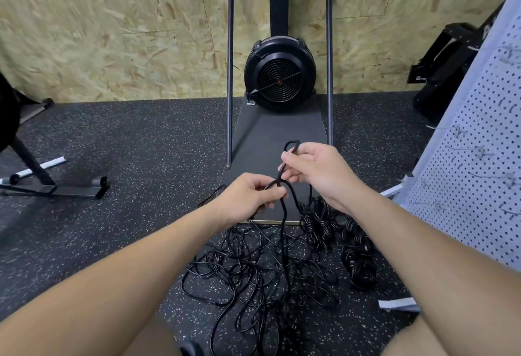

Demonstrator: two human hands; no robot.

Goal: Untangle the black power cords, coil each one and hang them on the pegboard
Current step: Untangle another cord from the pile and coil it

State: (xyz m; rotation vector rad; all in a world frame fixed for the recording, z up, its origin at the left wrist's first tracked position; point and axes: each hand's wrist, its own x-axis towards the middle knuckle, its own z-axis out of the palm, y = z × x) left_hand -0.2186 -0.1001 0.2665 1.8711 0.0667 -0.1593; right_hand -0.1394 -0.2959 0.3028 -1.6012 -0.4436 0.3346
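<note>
I hold one thin black power cord (282,209) up in front of me with both hands. My left hand (248,197) pinches it low, where the strands come together, and my right hand (315,171) grips the doubled end a little higher, so a small loop stands out above my fingers. From my hands the cord hangs down into the loose tangle of black cords (253,271) that lies spread on the floor between my knees.

I judge the task to be somewhere in the middle. Just to the right of the tangle lie two wrapped bundles of black cord (338,237), side by side and touching the tangle's edge; they look already coiled. They are still on the floor, so no hanging is done for them. The white perforated pegboard (476,158) stands at my right, near the bundles, with thin wire hooks on it, and I see no cord on the part that shows. What is left, I think: to free this cord, coil it, separate the others in the pile, and hang all of them.

The floor is dark speckled rubber (127,144). In front of me stands a black exercise machine with a round fan housing (279,73) and a flat dark base, against a wall of chipboard panels (112,31). Part of another black frame (42,183) is at the left.
</note>
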